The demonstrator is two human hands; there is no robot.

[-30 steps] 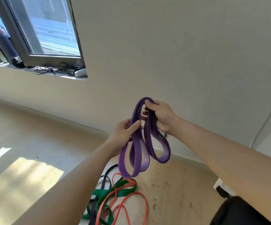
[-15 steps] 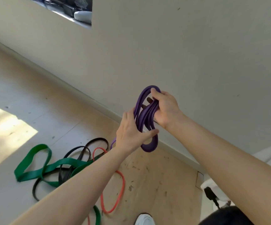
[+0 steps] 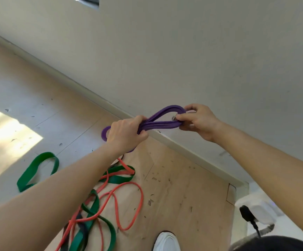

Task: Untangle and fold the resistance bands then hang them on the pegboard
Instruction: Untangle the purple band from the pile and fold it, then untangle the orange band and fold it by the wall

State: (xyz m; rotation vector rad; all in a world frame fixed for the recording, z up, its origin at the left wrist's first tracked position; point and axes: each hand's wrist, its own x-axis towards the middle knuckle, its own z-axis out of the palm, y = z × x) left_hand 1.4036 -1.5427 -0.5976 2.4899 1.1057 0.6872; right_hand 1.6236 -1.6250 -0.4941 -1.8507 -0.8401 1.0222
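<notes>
The purple band (image 3: 158, 122) is up in the air in front of the wall (image 3: 201, 51). It's doubled into a few flat layers, with one loop bulging near the right hand (image 3: 197, 120) and a small end poking out past the left hand (image 3: 125, 133). Each hand grips one end, I'd guess to keep the folds stacked. The green band (image 3: 38, 169) and orange band (image 3: 129, 205) lie tangled on the floor (image 3: 183, 178) below.

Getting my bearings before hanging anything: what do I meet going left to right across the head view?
green band loop → left hand → purple resistance band, held by both hands → right hand → white box with a black plug
</notes>
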